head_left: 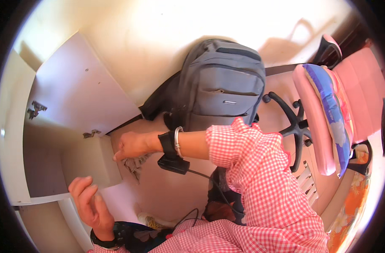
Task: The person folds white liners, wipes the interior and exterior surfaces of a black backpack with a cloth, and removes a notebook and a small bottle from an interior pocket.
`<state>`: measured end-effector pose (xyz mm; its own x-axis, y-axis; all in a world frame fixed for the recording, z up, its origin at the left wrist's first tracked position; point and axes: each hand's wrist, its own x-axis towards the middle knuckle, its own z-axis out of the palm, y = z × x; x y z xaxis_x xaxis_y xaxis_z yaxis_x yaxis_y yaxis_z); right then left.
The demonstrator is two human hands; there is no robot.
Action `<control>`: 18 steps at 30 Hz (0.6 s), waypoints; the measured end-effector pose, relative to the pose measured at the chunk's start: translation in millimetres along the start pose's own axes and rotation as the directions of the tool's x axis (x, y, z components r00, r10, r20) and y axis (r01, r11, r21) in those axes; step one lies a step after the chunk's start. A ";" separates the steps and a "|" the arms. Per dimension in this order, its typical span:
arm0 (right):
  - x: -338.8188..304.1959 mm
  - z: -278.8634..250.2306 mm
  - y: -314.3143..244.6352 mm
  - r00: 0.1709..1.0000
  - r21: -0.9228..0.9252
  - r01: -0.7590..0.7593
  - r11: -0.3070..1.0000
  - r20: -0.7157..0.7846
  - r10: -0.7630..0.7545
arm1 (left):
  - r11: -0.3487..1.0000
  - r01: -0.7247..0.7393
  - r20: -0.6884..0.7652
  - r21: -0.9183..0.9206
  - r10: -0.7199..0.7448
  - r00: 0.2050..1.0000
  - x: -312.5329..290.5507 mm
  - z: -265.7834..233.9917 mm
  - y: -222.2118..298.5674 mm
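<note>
My right arm, in a red-and-white checked sleeve, reaches across to the left. At its end my right hand (135, 144) is closed on a crumpled greyish cloth (135, 165), which hangs below the fingers. Part of the cloth is hidden under the hand. Lower down, my left hand (90, 203) is raised with loosely bent fingers apart and nothing in it. It is nearest to the white cabinet (49, 200), whose door (85, 80) stands swung out on metal hinges. A bangle and a black strapped box with a cable sit on my right wrist.
A grey backpack (228, 90) leans against the wall beyond my right arm. To the right stands a pink wheeled chair (313, 122) with a blue printed cushion (325, 99) on it. An orange floral cloth (348, 211) lies at the lower right. A cable (220, 189) crosses near my lap.
</note>
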<state>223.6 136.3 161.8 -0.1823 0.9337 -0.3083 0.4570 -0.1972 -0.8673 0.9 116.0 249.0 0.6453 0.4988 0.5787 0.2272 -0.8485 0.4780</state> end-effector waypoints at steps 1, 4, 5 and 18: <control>-16.6 -12.0 -2.4 1.000 -0.004 -0.015 1.000 -0.023 0.015 | 1.000 -0.017 0.001 -0.022 0.017 1.000 7.1 10.9 1.2; -65.7 -39.8 -20.7 0.997 0.174 0.044 0.984 -0.064 -0.033 | 1.000 0.008 0.110 -0.026 -0.005 0.994 21.6 33.2 5.8; -81.0 -47.0 -28.0 0.994 0.272 0.079 0.959 -0.093 -0.056 | 0.999 -0.003 0.106 -0.032 0.007 0.994 23.6 40.7 3.9; -239.2 -109.3 39.4 0.701 0.221 0.235 0.947 -0.713 -0.008 | 0.738 0.520 0.491 -0.430 -0.292 0.821 67.6 169.1 -23.9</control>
<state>380.3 -62.2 244.1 0.4896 0.8692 0.0691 0.1976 -0.0334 -0.9797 162.5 140.1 165.0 0.8218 0.5697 0.0107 0.1894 -0.2908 0.9379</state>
